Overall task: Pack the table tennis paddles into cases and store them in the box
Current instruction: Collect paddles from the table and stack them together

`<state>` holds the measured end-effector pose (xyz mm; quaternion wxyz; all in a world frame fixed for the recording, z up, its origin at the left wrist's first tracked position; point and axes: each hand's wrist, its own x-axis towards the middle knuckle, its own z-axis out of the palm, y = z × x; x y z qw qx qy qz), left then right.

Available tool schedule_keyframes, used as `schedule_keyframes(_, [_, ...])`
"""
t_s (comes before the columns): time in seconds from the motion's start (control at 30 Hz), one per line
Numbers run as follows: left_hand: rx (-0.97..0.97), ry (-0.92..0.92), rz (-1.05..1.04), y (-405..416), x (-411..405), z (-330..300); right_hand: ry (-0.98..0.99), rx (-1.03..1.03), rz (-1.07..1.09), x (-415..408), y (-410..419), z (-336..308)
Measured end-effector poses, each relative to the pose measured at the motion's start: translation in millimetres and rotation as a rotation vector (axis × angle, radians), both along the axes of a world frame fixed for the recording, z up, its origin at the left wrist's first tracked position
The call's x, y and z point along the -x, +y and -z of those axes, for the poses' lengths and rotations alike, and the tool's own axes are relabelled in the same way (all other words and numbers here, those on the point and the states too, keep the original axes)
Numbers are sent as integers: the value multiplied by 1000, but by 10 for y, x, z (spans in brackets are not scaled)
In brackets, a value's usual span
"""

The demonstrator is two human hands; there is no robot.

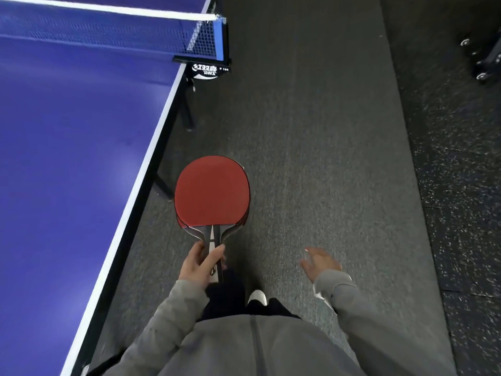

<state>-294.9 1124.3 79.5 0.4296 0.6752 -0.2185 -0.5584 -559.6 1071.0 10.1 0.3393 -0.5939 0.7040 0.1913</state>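
Left grip [199,263]: fingers and thumb curled round the handles of the paddles [212,192], which look to be two, stacked face to face.
Paddles: red rubber up, blades pointing ahead of the left grip, held in the air above the floor [311,158], not touching the surface [81,158].
Right grip [320,263]: off to the right of the left grip and apart from it, fingers spread and loose, holding nothing; somewhat blurred.
Sleeves: grey, on both arms.
Surface: blue with a white edge line, just left of the left grip.
Net [108,31]: far ahead and left of the left grip, across the surface, with its clamp [204,69] at the edge.
Floor: dark grey carpet under both grips.
Shoe [257,297]: white, below, between the grips.
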Motion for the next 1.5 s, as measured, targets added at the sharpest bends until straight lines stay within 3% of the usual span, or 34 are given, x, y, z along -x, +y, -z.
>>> schedule_keyframes(0.47, [43,35,140,-2582,-516,107,8,0,34,-498,-2530,60])
schedule_keyframes(0.9, [22,87,243,-4508,-102,110,28,53,70,-266,-4326,-6])
schedule_keyframes(1.13, [17,51,128,-5631,452,156,-48,18,39,246,-5542,68])
schedule_keyframes(1.5, [29,64,-163,-6981,948,73,3,3,-175,782,-7367,-44])
